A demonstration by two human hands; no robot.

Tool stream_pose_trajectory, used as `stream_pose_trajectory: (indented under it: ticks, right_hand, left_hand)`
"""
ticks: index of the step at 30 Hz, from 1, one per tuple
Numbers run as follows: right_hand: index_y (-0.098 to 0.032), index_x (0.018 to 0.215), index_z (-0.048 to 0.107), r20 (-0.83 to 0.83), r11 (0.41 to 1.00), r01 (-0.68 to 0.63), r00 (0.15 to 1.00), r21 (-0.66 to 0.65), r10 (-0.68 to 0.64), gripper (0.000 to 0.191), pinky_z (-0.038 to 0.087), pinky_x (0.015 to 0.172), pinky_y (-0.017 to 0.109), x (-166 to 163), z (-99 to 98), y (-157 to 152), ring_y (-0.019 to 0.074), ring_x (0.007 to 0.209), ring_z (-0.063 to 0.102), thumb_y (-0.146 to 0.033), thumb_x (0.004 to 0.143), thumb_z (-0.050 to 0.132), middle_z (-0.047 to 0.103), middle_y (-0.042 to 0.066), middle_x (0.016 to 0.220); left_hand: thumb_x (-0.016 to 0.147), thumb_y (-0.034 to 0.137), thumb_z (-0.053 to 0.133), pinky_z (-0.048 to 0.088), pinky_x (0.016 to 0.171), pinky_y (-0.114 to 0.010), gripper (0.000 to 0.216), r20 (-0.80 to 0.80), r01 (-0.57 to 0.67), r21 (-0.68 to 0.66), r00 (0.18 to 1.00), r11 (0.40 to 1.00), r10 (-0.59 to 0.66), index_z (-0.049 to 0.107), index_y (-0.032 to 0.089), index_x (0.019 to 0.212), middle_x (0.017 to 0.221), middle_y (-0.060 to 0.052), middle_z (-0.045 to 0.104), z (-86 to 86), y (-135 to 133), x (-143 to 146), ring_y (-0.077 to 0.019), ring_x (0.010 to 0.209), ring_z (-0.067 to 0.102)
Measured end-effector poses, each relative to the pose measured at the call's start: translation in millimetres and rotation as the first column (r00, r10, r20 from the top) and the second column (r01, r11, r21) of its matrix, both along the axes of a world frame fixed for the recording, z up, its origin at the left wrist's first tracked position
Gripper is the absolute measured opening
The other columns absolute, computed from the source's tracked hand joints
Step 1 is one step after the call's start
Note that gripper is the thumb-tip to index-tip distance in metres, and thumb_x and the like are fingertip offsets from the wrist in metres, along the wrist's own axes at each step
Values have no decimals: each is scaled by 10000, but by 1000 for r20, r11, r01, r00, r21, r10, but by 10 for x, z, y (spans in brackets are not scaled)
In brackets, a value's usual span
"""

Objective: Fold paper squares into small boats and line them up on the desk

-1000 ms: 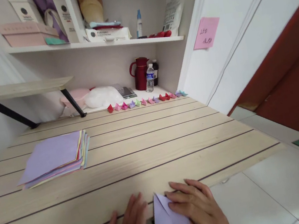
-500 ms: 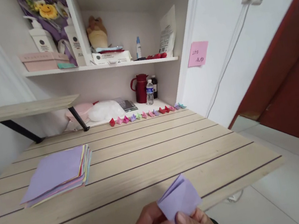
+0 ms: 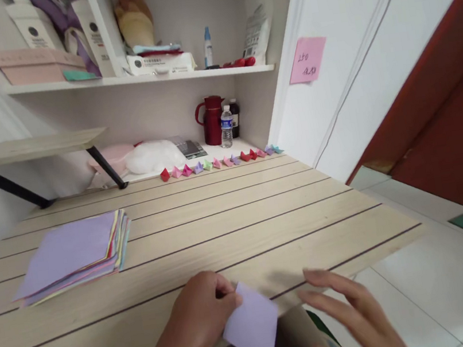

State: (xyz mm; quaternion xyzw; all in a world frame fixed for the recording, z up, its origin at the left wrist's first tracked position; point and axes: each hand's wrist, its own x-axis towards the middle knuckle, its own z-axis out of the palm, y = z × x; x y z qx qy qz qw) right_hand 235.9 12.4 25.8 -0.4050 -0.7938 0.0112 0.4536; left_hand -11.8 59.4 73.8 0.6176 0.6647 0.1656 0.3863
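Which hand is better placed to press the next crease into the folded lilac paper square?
Probably the right hand: it hovers open and free beside the folded lilac paper square, which the left hand pinches at its edge.

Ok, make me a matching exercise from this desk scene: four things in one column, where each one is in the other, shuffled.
Things
1. folded lilac paper
2. paper stack
3. red jug
4. pink sticky note

Places
A. stuck on the white wall
B. pinched in the left hand
C. lying flat on the table, towards its left side
D. at the back, beside the water bottle

Pairs: 1-B, 2-C, 3-D, 4-A
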Motion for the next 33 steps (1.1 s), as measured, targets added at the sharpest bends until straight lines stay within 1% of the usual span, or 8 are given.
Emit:
stream_pose_trajectory:
  ticks: [4,9,10,13,16,21,27,33]
  right_hand:
    - [-185,1363,551,499,959,-273,843,76,200,497,323,1153,466,-153,41,241,288,1358,453,-407,923,614,636,80,1327]
    - [-199,1385,528,506,973,-232,836,-22,211,491,314,1166,469,-276,-103,281,246,1363,467,-113,903,553,598,47,1396]
    - [-210,1395,519,495,973,-227,842,-36,215,498,318,1165,475,-272,-120,271,246,1363,470,-117,907,551,596,47,1399]
    - [-233,1416,496,486,971,-223,841,-87,237,501,313,1170,486,-249,-123,243,243,1369,465,-146,926,550,588,45,1409]
    - [-236,1434,467,475,970,-209,846,-123,242,513,311,1167,500,-248,-102,228,242,1381,448,-146,935,539,580,45,1416]
    - [-253,1357,521,409,967,-185,880,-176,243,421,363,1122,488,-284,-70,227,245,1362,460,-191,942,556,615,48,1365]
    - [-269,1281,543,328,949,-165,911,-268,251,327,410,1041,470,-318,5,219,247,1296,491,-201,963,518,536,81,1410]
    - [-260,1171,576,257,940,-94,949,-328,184,230,428,975,473,-354,51,237,266,1215,530,-193,960,511,534,109,1366]
  left_hand:
    - [714,306,622,322,577,-281,164,-183,46,51,982,998,-36,638,214,578,614,8,639,52,56,61,-177,636,578]
    - [837,227,563,378,590,-303,117,-535,167,336,844,927,42,655,214,766,838,-31,684,5,-53,-24,-200,692,626]
    - [862,191,541,426,628,-321,130,-589,246,469,802,848,94,670,205,854,953,-63,695,-40,-104,-55,-212,750,652]
    - [901,140,533,417,988,-421,292,-562,469,781,816,413,136,652,214,1157,1321,-111,613,-206,-290,-127,-260,1188,581]
    - [947,356,544,272,1132,-377,307,-572,548,794,820,263,16,650,207,1192,1238,-46,692,-358,-444,-165,-199,1202,574]
    - [966,325,513,383,966,-289,268,-637,612,758,769,228,51,679,208,1140,1123,7,753,-485,-499,-224,-133,1044,656]
    - [898,250,587,429,896,-291,223,-491,450,800,871,397,0,670,280,1103,1084,55,744,-492,-489,-217,-129,1020,656]
    - [893,230,593,449,838,-332,113,-416,339,811,907,477,62,656,283,971,1027,34,723,-519,-501,-139,-163,954,655]
